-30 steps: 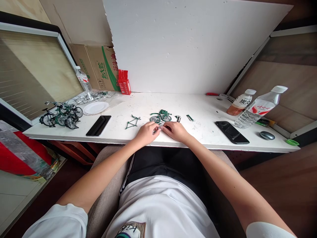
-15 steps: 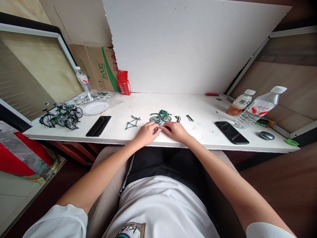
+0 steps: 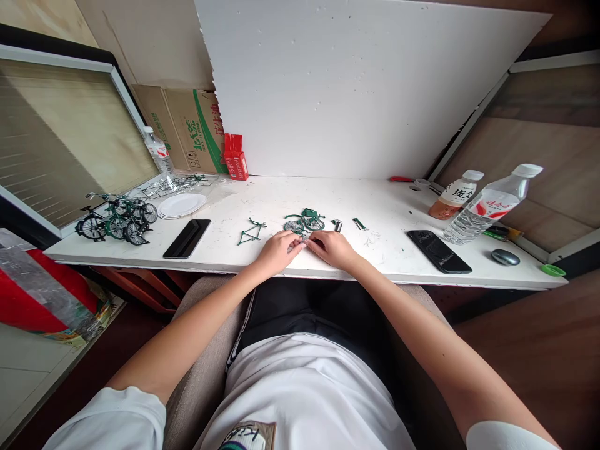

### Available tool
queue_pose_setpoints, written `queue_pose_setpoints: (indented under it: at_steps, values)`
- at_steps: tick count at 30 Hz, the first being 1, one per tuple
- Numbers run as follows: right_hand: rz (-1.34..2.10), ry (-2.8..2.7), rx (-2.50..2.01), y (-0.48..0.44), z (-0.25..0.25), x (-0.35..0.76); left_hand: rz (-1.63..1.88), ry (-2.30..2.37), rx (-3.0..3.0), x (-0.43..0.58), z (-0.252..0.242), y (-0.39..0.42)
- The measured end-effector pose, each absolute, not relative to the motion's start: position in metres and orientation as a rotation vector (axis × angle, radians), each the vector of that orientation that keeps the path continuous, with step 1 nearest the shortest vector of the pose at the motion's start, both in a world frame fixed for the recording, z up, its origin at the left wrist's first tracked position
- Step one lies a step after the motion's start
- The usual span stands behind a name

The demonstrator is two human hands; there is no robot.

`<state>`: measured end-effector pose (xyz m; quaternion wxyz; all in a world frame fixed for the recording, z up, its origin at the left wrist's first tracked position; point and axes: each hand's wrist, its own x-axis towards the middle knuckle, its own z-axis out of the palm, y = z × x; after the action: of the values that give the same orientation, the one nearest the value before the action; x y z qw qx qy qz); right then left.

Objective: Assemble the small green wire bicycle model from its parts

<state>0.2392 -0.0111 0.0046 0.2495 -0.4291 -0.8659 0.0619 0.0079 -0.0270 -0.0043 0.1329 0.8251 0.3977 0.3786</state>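
Note:
My left hand (image 3: 280,252) and my right hand (image 3: 332,248) meet at the front edge of the white table, fingertips pinched together. Between them is a tiny part, mostly hidden by the fingers and too small to name. Just beyond the hands lie green and black bicycle-model parts with spoked wheels (image 3: 304,222). A thin green bicycle frame (image 3: 252,232) rests to the left of my left hand. Past my right hand are a small dark and silver piece (image 3: 337,225) and a short green piece (image 3: 359,224).
Assembled model bicycles (image 3: 117,219), white plates (image 3: 182,205) and a dark phone (image 3: 187,239) are on the left. A second phone (image 3: 439,251), two bottles, a mouse (image 3: 505,257) and a green lid (image 3: 553,270) are on the right. A red box (image 3: 235,157) stands at the back.
The fingers of my left hand have shifted slightly at the pinch, toward my right hand. The items on the table have not moved.

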Motion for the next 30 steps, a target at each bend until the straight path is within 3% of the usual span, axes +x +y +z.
queue_pose_setpoints:
  at_steps: [30]
  values:
    - [0.17,-2.354,-1.153,-0.0114,0.0045,0.2388,1.093,1.181,2.396,0.009,-0.0017,-0.0285]
